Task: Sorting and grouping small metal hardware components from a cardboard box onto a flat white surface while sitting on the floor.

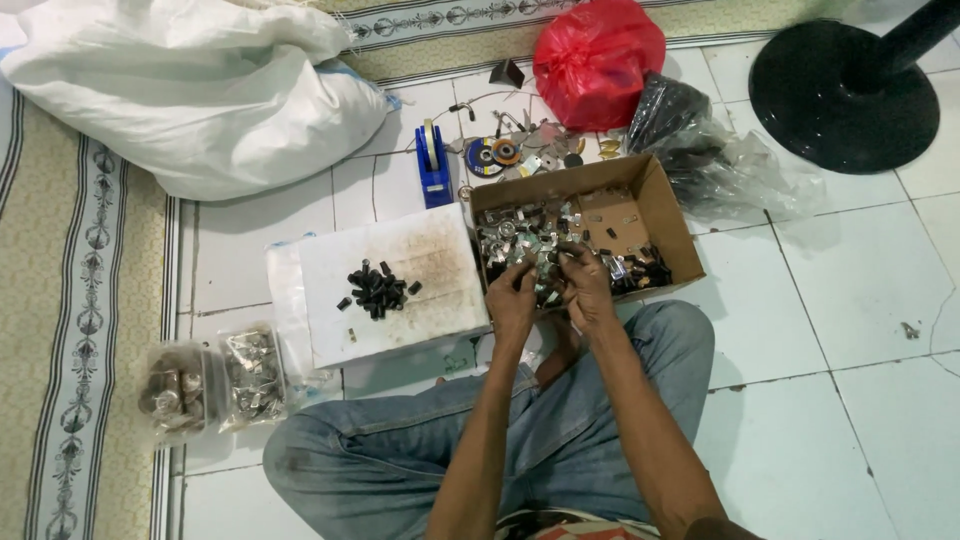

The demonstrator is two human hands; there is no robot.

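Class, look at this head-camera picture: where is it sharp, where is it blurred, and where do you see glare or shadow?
Head view: even, soft light; the white bag at top left is nearly washed out; the small metal parts in the cardboard box glint; both hands, left hand and right hand, are slightly soft, so what they hold is unclear; the black round base casts little shadow.

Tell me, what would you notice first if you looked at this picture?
Probably the bright red plastic bag at the top, then the cardboard box of shiny metal bits in the middle. Both hands, left hand and right hand, meet at its near edge. A little black pile sits on a white board.
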